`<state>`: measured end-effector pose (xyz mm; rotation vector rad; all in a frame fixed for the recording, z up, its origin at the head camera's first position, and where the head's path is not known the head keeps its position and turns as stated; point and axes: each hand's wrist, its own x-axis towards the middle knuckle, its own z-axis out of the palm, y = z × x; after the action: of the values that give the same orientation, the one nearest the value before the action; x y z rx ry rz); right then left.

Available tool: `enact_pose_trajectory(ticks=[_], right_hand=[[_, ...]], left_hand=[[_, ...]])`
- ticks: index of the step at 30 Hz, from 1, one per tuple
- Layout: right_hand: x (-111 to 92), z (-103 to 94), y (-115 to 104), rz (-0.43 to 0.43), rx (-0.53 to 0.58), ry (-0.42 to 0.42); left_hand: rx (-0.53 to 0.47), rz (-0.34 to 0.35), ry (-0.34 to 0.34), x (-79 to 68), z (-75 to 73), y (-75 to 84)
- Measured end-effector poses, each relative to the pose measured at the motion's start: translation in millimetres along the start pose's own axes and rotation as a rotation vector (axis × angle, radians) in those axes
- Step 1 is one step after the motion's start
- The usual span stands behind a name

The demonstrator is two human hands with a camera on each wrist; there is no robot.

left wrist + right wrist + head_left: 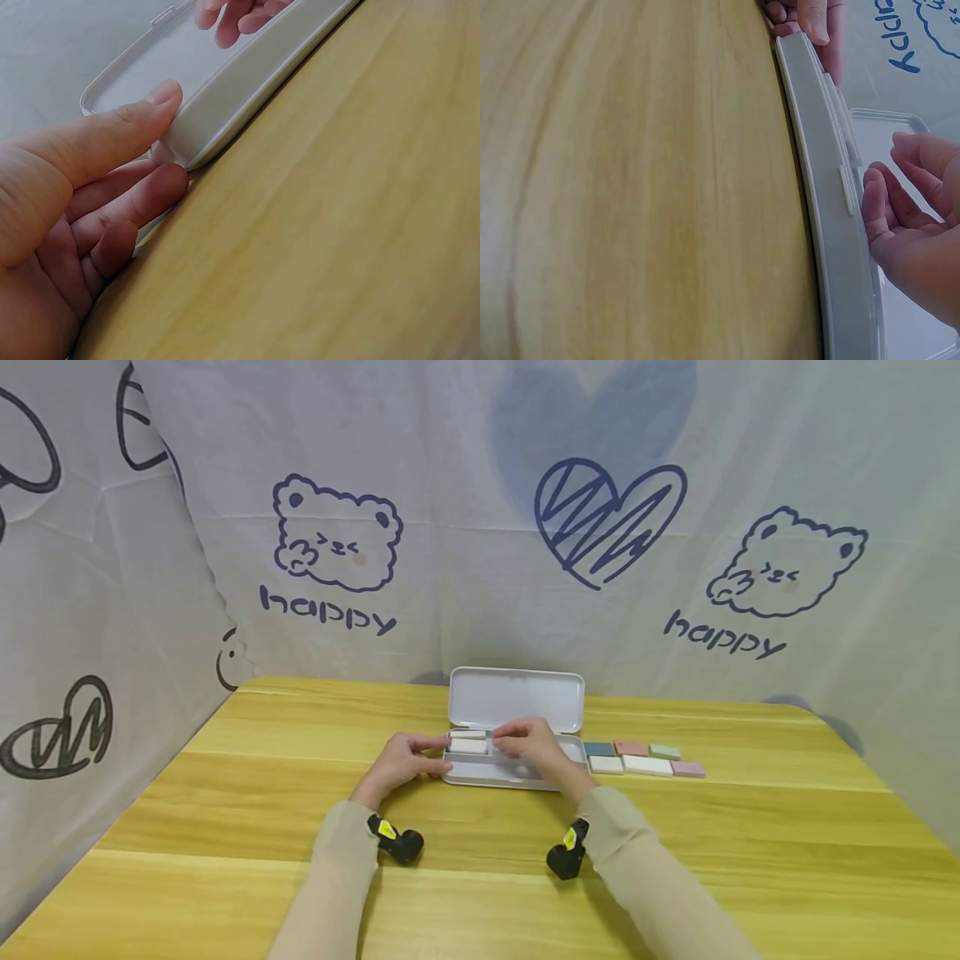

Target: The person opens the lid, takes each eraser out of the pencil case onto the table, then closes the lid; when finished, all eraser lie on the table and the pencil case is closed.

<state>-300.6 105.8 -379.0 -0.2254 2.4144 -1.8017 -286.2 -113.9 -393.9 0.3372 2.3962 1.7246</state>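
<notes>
While the left hand (pixel 402 762) grips it, the white case (pixel 480 770) extends rightward.

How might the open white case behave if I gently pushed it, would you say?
The case likely slides rather than rolls, given its long straight edges. Its walls look smooth, so perhaps slippery. The raised lid might wobble.

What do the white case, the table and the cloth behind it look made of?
Case: smooth, softly shiny edges; painted metal or plastic, can't tell which. Table: satiny, streaked yellow grain, so wood or wood-look laminate. Cloth: matte, creased, likely woven fabric.
</notes>
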Motion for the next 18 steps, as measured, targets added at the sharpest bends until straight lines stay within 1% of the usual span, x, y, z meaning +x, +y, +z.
enact_pose_trajectory(ticks=[4,6,9,13,15,18], right_hand=[[2.3,2.1,2.9,-0.005,-0.004,0.002],[3.2,1.8,4.9,-0.012,-0.002,-0.007],[4.2,1.0,6.6,-0.005,-0.005,-0.035],[4.3,-0.3,6.2,-0.003,-0.048,-0.106],[4.0,-1.0,5.4,-0.004,-0.064,-0.139],[3.3,-1.6,4.2,0.005,-0.076,-0.161]], left_hand=[[0.013,-0.002,-0.005,-8.5,0.2,13.7],[0.012,-0.001,-0.006,-8.3,0.4,13.5],[-0.003,0.007,-0.004,-3.0,0.2,4.2],[-0.007,0.006,0.009,6.7,-0.7,-11.2],[0.003,0.004,0.017,8.7,-0.4,-14.4],[0.011,-0.006,0.025,10.1,0.6,-16.1]])
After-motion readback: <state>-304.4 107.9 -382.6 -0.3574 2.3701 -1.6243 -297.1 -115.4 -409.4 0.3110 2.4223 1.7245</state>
